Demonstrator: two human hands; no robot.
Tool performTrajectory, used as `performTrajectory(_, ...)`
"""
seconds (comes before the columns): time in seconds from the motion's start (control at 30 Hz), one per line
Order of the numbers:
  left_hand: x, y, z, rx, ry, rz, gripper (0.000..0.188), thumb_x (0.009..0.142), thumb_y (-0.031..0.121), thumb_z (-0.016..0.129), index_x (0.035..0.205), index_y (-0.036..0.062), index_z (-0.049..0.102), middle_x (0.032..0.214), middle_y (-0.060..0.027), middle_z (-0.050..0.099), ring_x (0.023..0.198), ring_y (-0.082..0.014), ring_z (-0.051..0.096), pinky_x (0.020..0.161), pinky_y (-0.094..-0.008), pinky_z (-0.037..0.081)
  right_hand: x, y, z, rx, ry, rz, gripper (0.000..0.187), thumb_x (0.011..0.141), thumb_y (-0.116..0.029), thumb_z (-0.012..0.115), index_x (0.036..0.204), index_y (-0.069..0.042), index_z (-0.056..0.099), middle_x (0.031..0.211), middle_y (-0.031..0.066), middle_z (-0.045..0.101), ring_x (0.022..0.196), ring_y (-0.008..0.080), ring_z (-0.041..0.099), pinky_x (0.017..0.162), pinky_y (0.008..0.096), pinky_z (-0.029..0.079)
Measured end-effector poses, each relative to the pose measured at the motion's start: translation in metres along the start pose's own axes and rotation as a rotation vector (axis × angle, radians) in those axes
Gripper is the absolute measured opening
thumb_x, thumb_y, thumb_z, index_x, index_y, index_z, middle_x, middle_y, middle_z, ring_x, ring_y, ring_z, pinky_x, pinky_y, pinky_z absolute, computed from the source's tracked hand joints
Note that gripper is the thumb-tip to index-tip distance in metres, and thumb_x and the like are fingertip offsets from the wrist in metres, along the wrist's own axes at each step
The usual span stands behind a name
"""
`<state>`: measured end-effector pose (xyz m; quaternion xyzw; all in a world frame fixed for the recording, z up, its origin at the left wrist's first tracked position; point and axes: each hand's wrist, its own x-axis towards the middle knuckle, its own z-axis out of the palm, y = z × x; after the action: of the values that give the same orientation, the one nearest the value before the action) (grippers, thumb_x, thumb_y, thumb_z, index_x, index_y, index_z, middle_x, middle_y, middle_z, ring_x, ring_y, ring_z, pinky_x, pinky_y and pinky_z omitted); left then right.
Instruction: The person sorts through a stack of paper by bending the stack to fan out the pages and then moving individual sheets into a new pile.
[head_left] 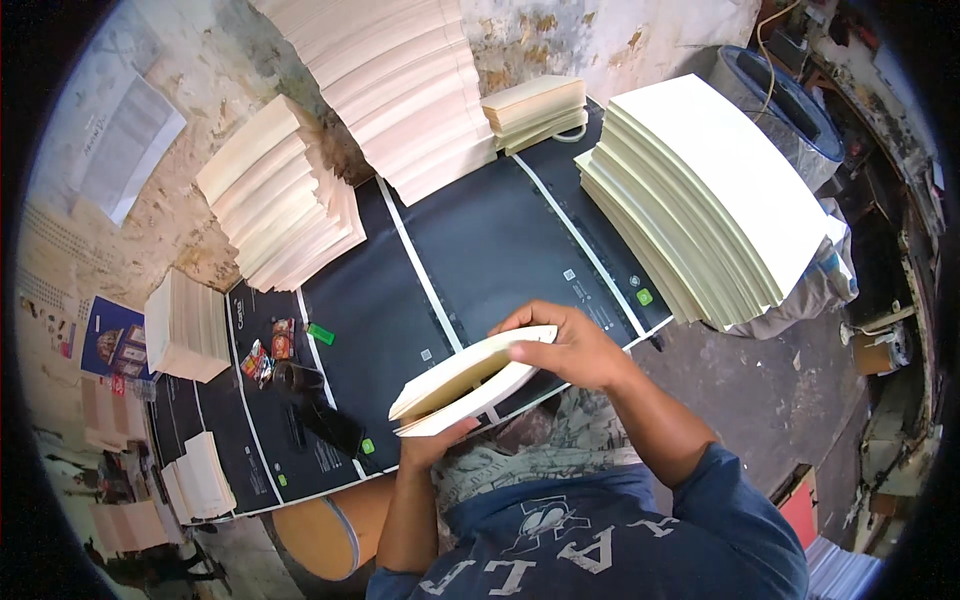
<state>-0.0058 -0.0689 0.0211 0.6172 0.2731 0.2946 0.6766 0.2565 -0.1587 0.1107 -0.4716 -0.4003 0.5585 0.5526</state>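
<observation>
Navy T-shirt (630,530) w/ white lettering sits closest to the cam, grey patterned trousers (540,450) just beyond. Cream paper sheaf (478,400) is held over the near edge of the dark tabletop (460,245), tilted up to the R; it's bowed apart into two halves w/ a gap btwn them. R hand (575,348) grips its upper R end: thumb on the near half, fingers curled over the far side. L hand (437,447) is under the lower L end, thumb against the near half; other L fingers are hidden, so can't tell how tightly they close.

White strips run across the tabletop. Big white-topped paper stack (720,190) stands at R, tall paper stack (400,90) at the back by the stained wall (550,30), w/ a low paper stack (535,112) just R of it. Leaning paper stack (285,200) is back L, block of paper (187,325) farther L, a few loose-edged slips (200,475) at the near L corner. Btwn those & the sheaf: red packet (283,338), small green item (320,333) & black object (335,430), kind unclear. Blue-rimmed drum (790,100) stands far R; round tan stool (320,530), near L, below table level.
</observation>
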Motion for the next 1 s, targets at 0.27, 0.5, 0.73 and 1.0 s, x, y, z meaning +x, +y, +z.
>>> performTrajectory(0.27, 0.0, -0.017, -0.013, 0.029, -0.134, -0.081, 0.079, 0.066, 0.006, 0.089, 0.133, 0.0024, 0.049, 0.131, -0.0102, 0.054, 0.117, -0.0216, 0.055, 0.1, -0.0372, 0.047, 0.007, 0.045, -0.022, -0.186, -0.215, 0.014, 0.067, 0.069, -0.008, 0.087, 0.129, -0.002, 0.058, 0.121, 0.0098, 0.066, 0.109, 0.0155, 0.06, 0.095, 0.0308, 0.048)
performTrajectory(0.5, -0.052, -0.016, 0.014, 0.627, 0.343, 0.335, 0.073, 0.071, 0.024, 0.088, 0.127, -0.0021, 0.05, 0.147, -0.0191, 0.034, 0.132, -0.0249, 0.039, 0.106, -0.0427, 0.038, 0.006, 0.049, -0.018, -0.291, -0.107, -0.004, 0.054, 0.068, -0.01, 0.087, 0.116, 0.001, 0.065, 0.105, 0.0098, 0.072, 0.097, 0.0158, 0.066, 0.086, 0.0315, 0.051)
performTrajectory(0.73, -0.003, 0.009, -0.025, 0.226, -0.168, -0.13, 0.035, 0.086, 0.012, 0.074, 0.116, -0.0025, 0.064, 0.109, -0.0096, 0.07, 0.097, -0.014, 0.063, 0.088, -0.03, 0.05, 0.012, 0.06, -0.019, -0.218, -0.021, 0.038, 0.049, 0.071, -0.011, 0.086, 0.114, 0.001, 0.067, 0.106, 0.0106, 0.072, 0.097, 0.0153, 0.066, 0.089, 0.0308, 0.051)
performTrajectory(1.0, -0.017, 0.064, 0.032, 0.667, 0.296, -0.013, 0.023, 0.089, 0.017, 0.069, 0.104, -0.0003, 0.071, 0.091, -0.0164, 0.074, 0.082, -0.0228, 0.073, 0.072, -0.0316, 0.054, 0.001, 0.041, 0.045, -0.298, 0.533, -0.087, 0.033, 0.08, -0.018, 0.081, 0.105, 0.002, 0.071, 0.096, 0.0118, 0.074, 0.088, 0.0163, 0.069, 0.078, 0.0296, 0.054)
